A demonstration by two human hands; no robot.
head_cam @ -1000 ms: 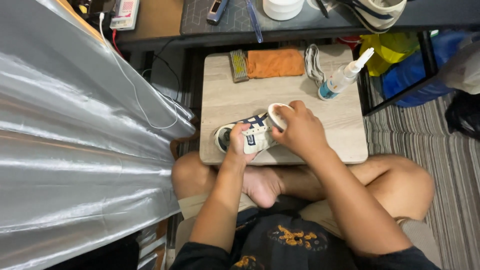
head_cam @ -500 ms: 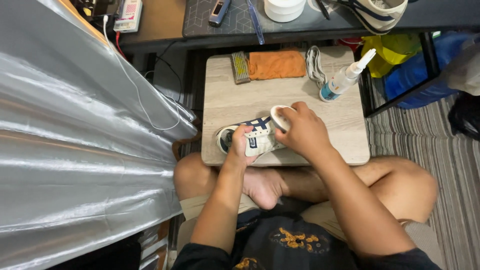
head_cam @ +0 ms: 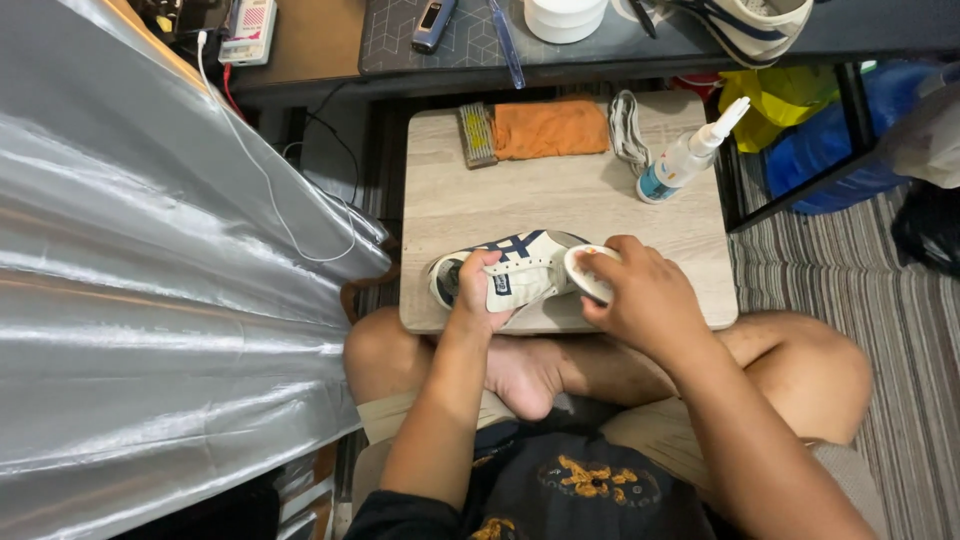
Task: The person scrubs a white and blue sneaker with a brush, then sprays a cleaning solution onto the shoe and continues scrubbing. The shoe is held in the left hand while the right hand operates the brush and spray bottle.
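Observation:
A white sneaker with dark blue stripes (head_cam: pixel 520 262) lies on its side near the front edge of a small light wooden table (head_cam: pixel 560 195). My left hand (head_cam: pixel 478 295) grips it at the tongue and opening. My right hand (head_cam: pixel 645 295) is closed around a small white round object (head_cam: pixel 585 272) and presses it against the toe end of the sneaker.
At the table's far edge lie a small brush (head_cam: pixel 476 134), an orange cloth (head_cam: pixel 552 128), white laces (head_cam: pixel 628 128) and a white spray bottle (head_cam: pixel 688 155). A dark desk (head_cam: pixel 480 45) stands beyond. Silver sheeting (head_cam: pixel 150 300) fills the left. My crossed bare legs rest under the table.
Both hands stay on the sneaker; my right hand has shifted slightly along the toe end. The view has drifted a little.

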